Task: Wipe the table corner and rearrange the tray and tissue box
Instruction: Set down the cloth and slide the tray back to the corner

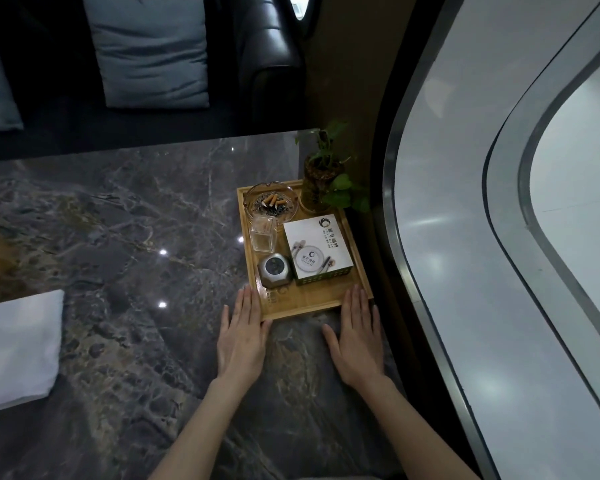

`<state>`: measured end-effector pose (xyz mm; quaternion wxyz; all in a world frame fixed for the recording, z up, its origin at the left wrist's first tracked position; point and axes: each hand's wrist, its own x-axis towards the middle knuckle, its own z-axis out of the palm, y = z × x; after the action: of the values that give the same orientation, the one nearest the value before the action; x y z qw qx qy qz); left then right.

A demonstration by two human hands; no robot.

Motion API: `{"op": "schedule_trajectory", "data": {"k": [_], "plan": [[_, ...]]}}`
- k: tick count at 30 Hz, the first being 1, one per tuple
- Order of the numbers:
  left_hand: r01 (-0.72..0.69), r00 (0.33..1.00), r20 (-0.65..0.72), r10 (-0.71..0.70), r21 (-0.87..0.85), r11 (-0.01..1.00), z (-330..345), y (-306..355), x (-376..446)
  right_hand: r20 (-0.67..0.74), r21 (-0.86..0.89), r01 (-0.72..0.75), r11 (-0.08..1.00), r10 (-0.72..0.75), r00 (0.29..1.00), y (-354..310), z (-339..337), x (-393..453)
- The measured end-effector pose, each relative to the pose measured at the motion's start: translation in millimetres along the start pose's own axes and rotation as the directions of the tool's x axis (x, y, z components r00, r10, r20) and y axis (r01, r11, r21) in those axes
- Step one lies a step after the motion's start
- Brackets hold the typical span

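Head view: a dark marble table (118,220) is seen from above, with a wooden tray (326,299) set at its far right corner, at about 1 o'clock from the frame centre. Both hands are laid flat on the table at the tray's near end. The left hand (241,336) lies at the tray's near left corner, fingers straight and together, their tips alongside the tray's left rim. The right hand (355,336) lies at the near right corner, fingers extended, their tips over or against the near right rim. Neither hand is closed around anything; both palms are spread and pressed down, and nothing is gripped.

On the tray, the tissue box (317,249) is placed to the right, white on top with a printed logo. To its left, at 9 o'clock, a clear square holder (264,233) is seen, and at the box's 7 o'clock a small grey faceted object (274,270). A glass ashtray (271,204) with cigarette butts sits at the tray's far left. A plant in a glass vase (321,178) stands at the far right corner. A folded white cloth (18,348) lies at 9 o'clock, well apart from the hands, at the table's left edge. Beyond the table, a blue cushion (149,50) rests on a dark sofa (271,46).
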<state>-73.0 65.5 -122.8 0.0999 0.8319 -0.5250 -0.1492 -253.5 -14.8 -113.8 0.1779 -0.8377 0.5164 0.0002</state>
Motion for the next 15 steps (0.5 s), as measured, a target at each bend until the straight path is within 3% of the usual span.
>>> {"op": "schedule_trajectory", "data": {"k": [15], "plan": [[0.01,0.997,0.074,-0.006,-0.041,0.999,-4.2,1.0,11.6,-0.054,-0.041,-0.015,0.999,0.012,0.998,3.2,6.3,13.0]]}}
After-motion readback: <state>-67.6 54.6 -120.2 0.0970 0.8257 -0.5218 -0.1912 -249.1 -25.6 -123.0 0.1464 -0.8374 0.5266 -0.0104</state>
